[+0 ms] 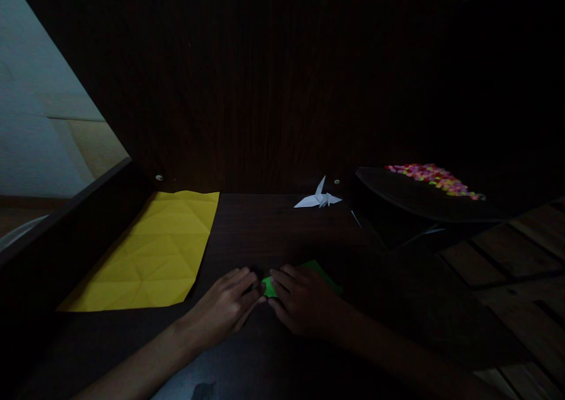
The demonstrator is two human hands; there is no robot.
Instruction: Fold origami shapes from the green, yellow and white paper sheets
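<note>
Head camera view shows a person's two bare hands working at a piece of green paper (269, 287) on a dark wooden desk (251, 229), at 6 o'clock in the frame. The left hand (232, 302), fingers bent and drawn together, meets the paper's left end; the right hand (304, 303) lies across it, fingers curled, a darker green corner jutting out at its 1 o'clock. Whether either hand grips the sheet cannot be told in the dim light. From the hands, a creased yellow paper (154, 256) lies at 10 o'clock, a white paper bird (318, 200) at 1 o'clock, and small pink, red and yellow pieces (435, 179) at 2 o'clock.
</note>
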